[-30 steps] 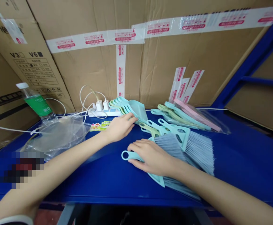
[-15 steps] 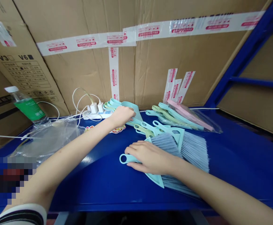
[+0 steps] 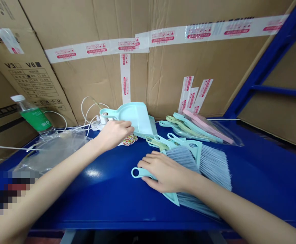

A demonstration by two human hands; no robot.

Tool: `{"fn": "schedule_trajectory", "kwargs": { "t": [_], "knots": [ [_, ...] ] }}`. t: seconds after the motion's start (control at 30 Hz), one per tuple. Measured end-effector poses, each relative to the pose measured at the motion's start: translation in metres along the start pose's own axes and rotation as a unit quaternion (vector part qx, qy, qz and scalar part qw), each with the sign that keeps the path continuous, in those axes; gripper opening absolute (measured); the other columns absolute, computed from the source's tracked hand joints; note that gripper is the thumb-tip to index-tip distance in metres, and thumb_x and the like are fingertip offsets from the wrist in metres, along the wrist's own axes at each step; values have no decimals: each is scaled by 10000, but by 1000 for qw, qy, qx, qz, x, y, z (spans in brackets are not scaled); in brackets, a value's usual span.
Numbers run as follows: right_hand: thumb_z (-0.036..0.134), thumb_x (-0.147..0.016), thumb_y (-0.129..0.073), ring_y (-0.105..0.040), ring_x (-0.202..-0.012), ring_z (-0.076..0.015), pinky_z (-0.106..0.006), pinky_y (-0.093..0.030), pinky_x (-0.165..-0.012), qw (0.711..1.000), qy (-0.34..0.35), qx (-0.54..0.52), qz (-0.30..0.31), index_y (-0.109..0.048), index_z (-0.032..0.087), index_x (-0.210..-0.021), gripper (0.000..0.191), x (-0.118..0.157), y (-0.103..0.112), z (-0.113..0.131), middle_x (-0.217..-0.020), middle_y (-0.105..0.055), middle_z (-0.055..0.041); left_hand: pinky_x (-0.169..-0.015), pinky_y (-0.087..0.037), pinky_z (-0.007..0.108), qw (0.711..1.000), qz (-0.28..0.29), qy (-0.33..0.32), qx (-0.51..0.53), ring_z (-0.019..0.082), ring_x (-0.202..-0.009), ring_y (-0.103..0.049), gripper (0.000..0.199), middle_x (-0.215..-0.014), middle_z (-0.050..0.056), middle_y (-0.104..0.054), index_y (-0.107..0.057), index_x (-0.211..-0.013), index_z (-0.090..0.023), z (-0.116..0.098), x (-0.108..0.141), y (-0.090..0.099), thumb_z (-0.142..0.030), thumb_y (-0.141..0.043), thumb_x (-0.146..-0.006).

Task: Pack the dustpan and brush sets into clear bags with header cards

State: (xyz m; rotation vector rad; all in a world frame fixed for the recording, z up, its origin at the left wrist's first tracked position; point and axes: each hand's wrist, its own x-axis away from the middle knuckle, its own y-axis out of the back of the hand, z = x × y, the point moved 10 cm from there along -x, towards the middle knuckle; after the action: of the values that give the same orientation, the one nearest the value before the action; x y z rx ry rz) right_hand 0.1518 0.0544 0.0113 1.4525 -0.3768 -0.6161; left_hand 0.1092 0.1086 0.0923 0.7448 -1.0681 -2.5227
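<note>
My left hand [image 3: 116, 134] is closed on the near edge of a light-blue dustpan [image 3: 138, 117], which is tilted up off the pile with its handle pointing left. Behind and under it shows the edge of another dustpan [image 3: 152, 127]. My right hand [image 3: 163, 171] wraps round the handle of a light-blue hand brush [image 3: 172, 198] whose grey-blue bristles point right. Its looped handle end sticks out left of my fingers. Beyond it lies another brush [image 3: 214, 166], with several light-blue and green handles [image 3: 159, 144] fanned beside it.
Behind stands a cardboard wall [image 3: 92, 81] with tape. Packed pink, green and blue pieces [image 3: 198, 127] lie in clear plastic at the back right. On the left are a green-labelled bottle [image 3: 36, 118], a clear plastic bag [image 3: 59, 152], white cables and chargers [image 3: 96, 123] and a colourful sticker [image 3: 130, 140].
My left hand has moved left and nearer, raising and tilting the light-blue dustpan from the pile at the back. My right hand stays on the brush handle.
</note>
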Motion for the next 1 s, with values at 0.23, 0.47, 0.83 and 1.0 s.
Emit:
{"fn": "schedule_trajectory", "kwargs": {
  "t": [0.23, 0.47, 0.83, 1.0],
  "knots": [
    [197, -864, -595, -610, -794, -213, -346, -420, -822, 1000, -11, -19, -5, -629, 176, -888, 47, 0, 3, 0, -819, -672, -48, -507, -394, 278, 995, -68, -66, 7, 129, -519, -540, 316, -661, -12, -591, -615, -762, -173, -27, 73, 26, -79, -388, -960],
    [197, -828, -618, -532, -647, -154, -279, -386, -647, 994, 10, -111, -23, -599, 192, -857, 35, 2, 15, 0, -728, -603, 3, -488, -342, 294, 996, -18, -67, 61, 126, -476, -466, 337, -639, -22, -542, -564, -713, -187, -34, 91, 38, -66, -368, -958],
    [268, -852, -569, -536, -676, -143, -261, -404, -648, 981, -4, -167, -101, -605, 205, -946, 119, 13, 39, -15, -765, -591, 1, -477, -305, 324, 967, 106, -106, 207, 135, -510, -469, 310, -662, -21, -541, -523, -669, -198, -60, 97, 14, -62, -419, -927],
    [286, -893, -560, -593, -743, -175, -288, -435, -672, 980, 13, -159, -119, -640, 175, -1021, 188, 11, 33, -15, -848, -670, -57, -468, -325, 325, 942, 111, -136, 286, 139, -511, -478, 286, -648, -20, -553, -548, -683, -202, -84, 97, 20, -201, -488, -962]
  ]
}}
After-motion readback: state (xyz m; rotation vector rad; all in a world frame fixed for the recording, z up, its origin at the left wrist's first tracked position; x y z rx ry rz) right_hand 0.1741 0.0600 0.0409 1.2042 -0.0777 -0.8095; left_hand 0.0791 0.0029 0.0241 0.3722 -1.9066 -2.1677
